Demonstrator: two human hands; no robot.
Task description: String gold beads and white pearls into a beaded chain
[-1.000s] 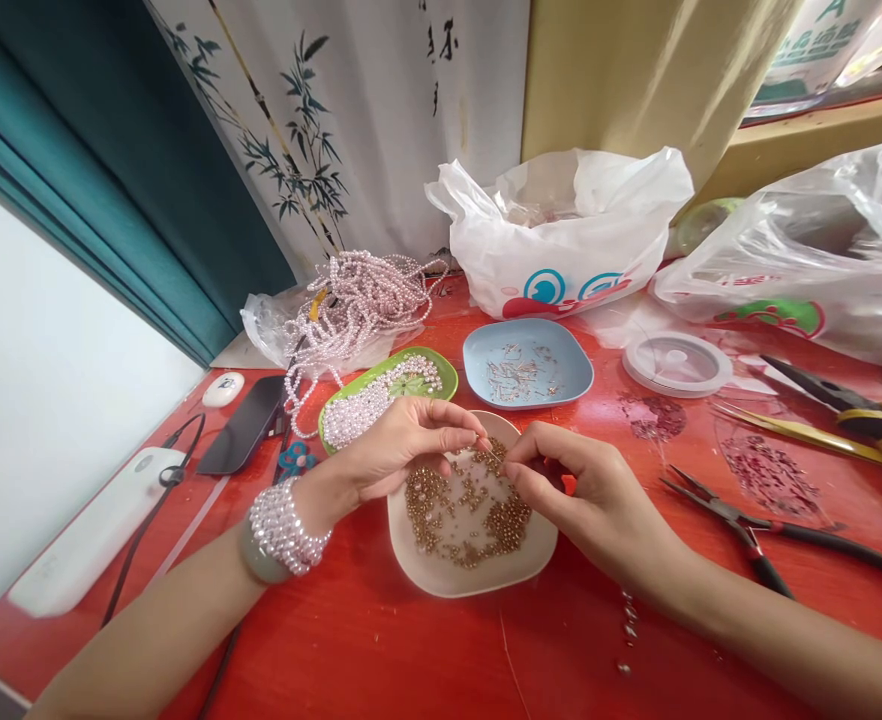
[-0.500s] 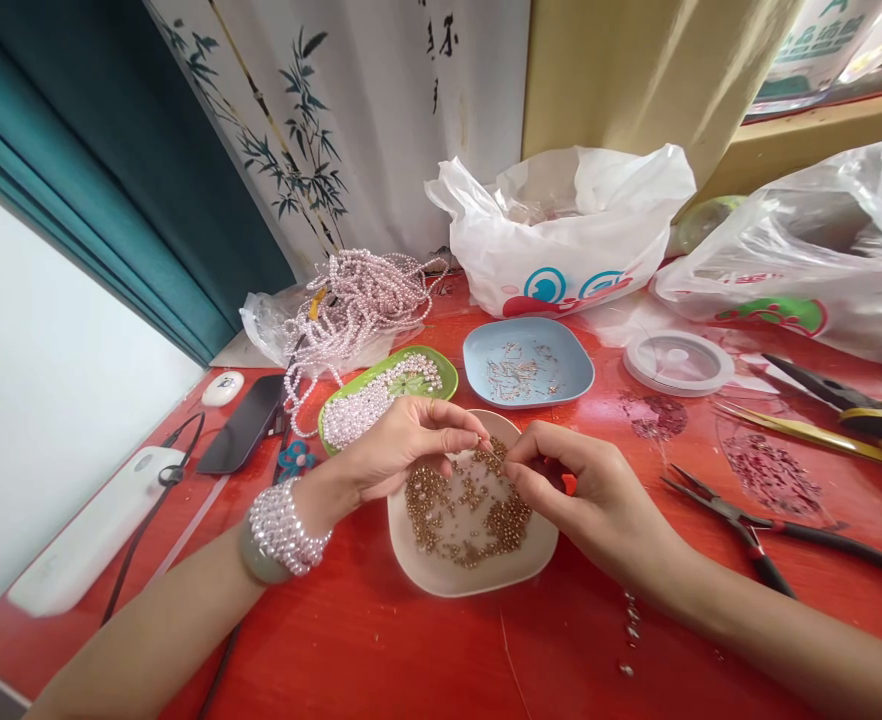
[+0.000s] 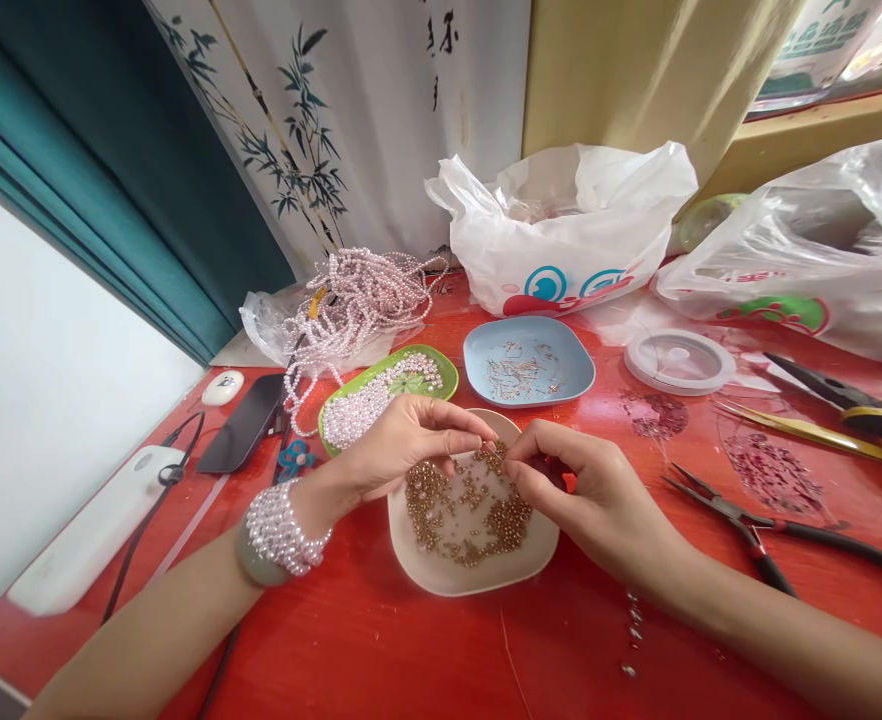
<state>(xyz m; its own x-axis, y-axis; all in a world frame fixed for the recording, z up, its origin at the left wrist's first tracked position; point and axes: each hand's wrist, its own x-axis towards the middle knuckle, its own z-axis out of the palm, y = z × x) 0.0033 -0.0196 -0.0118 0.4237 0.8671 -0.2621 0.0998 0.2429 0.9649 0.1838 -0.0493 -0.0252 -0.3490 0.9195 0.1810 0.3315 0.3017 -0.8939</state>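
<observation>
My left hand (image 3: pixel 430 440) hovers over the back of a cream dish (image 3: pixel 475 580) of small gold beads (image 3: pixel 505 525). Its thumb and forefinger are pinched together on something tiny that I cannot make out. Facing it, my right hand (image 3: pixel 572 480) pinches what looks like a fine thread (image 3: pixel 502 458), its tip close to the left fingertips. Below the right wrist, a short row of shiny beads (image 3: pixel 633 635) hangs or lies against the red table. A pearly beaded bracelet (image 3: pixel 287 525) and a pale green bangle (image 3: pixel 257 560) are on my left wrist.
Behind the dish are a green tray (image 3: pixel 448 370) of pearly beads, a blue tray (image 3: pixel 486 340) of small metal pins and a heap of bead strands (image 3: pixel 366 290). Pliers (image 3: pixel 741 515), tweezers (image 3: pixel 801 428) and a round lid (image 3: pixel 679 362) lie right; a phone (image 3: pixel 242 425) lies left.
The left fingertips have shifted slightly right, nearer the right fingertips. My right hand has barely moved, and both pinches are kept.
</observation>
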